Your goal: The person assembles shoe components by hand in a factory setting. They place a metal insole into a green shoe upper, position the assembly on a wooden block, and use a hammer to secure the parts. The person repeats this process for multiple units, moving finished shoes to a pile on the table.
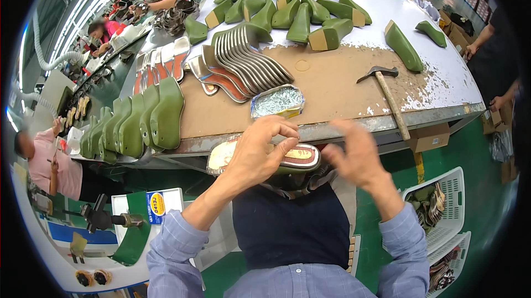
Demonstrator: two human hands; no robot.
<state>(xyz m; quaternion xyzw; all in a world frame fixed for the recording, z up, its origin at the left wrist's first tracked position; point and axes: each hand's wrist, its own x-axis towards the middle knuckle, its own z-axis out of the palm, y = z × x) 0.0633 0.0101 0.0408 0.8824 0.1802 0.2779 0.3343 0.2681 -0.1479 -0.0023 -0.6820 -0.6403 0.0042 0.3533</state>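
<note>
Nearest, over a dark apron, the left hand curls its grip round a green shoe last with a pale insole on its flat sole; thumb and fingers press the insole's edge, and the last sits just below the desk's near edge. The right hand hovers just beside the last's right end, blurred, fingers loosely bent and released, grasping nothing. On the desk's worn brown top, close to the near edge, lies a shallow tin of shiny small nails. To its right a hammer with a wooden handle slants across, the handle end overhanging the near edge. At the near left corner stands a row of smooth green lasts on edge. Behind the tin fans a stack of curved metal-grey insoles. Toward the far edge lie more glossy green lasts in a loose heap.
</note>
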